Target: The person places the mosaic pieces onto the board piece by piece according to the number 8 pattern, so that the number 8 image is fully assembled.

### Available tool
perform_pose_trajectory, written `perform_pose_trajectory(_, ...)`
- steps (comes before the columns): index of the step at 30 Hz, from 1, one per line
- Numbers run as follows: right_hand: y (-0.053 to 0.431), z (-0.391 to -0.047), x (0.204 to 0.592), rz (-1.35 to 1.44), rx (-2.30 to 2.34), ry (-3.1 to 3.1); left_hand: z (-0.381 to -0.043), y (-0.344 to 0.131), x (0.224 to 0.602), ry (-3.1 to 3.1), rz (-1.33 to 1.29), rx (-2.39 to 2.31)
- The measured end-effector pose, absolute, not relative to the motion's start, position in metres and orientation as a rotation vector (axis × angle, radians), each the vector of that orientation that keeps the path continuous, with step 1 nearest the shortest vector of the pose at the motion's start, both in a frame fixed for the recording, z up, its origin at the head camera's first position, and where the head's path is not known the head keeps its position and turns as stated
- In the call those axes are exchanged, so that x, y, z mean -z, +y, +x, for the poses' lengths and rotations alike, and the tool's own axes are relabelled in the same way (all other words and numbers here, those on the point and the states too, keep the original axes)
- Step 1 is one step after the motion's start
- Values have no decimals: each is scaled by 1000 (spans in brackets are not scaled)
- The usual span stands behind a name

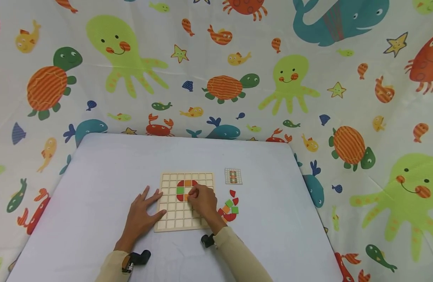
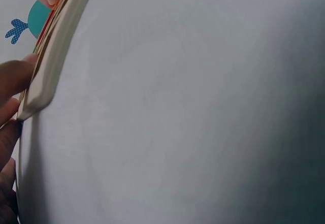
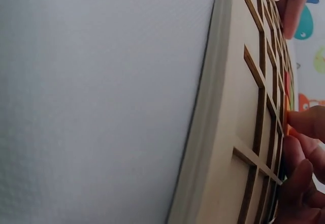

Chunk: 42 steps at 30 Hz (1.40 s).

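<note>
A wooden grid board (image 1: 170,215) lies on the white table, with red, orange and green tiles in its upper middle cells. My left hand (image 1: 140,213) rests at the board's left edge, fingers spread; in the left wrist view the thumb (image 2: 18,76) touches the rim. Over the middle of the grid, my right hand (image 1: 203,199) pinches an orange tile (image 1: 186,198) beside a red quarter-round tile (image 1: 180,198). The right wrist view shows fingertips (image 3: 299,120) against that orange piece at the board's surface. Cells beneath the right hand are hidden in the head view.
Loose red, green and orange tiles (image 1: 234,210) lie right of the board, partly behind the right forearm. A small pattern card (image 1: 233,176) with a grid print lies farther back. Behind the table (image 1: 272,188) hangs a cloth (image 1: 188,43) printed with sea animals.
</note>
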State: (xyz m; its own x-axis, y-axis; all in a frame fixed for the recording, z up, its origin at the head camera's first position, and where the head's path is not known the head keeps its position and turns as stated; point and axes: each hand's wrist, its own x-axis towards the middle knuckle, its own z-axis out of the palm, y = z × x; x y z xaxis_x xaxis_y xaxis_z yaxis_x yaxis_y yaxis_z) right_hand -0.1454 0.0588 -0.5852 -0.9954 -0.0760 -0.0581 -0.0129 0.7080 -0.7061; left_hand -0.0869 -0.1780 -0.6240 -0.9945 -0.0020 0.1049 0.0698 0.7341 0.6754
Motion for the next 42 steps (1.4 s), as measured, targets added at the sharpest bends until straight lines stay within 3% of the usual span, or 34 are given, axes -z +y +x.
perform_pose_trajectory(9, 75, -143, 581, -124, 1307, 2752, -85, -177, 621, -2854, -23, 1144)
perform_pose_trajectory(19, 128, -141, 579, 8, 1457, 2746, -86, -179, 622, -2841, -46, 1127)
perform_pose_trajectory(32, 184, -135, 591, 378, 1344, 2844, -87, -181, 623, -2818, -66, 1113)
perform_pose_trajectory(42, 192, -140, 590, 535, 1158, 2889, -87, -180, 623, -2808, -67, 1128)
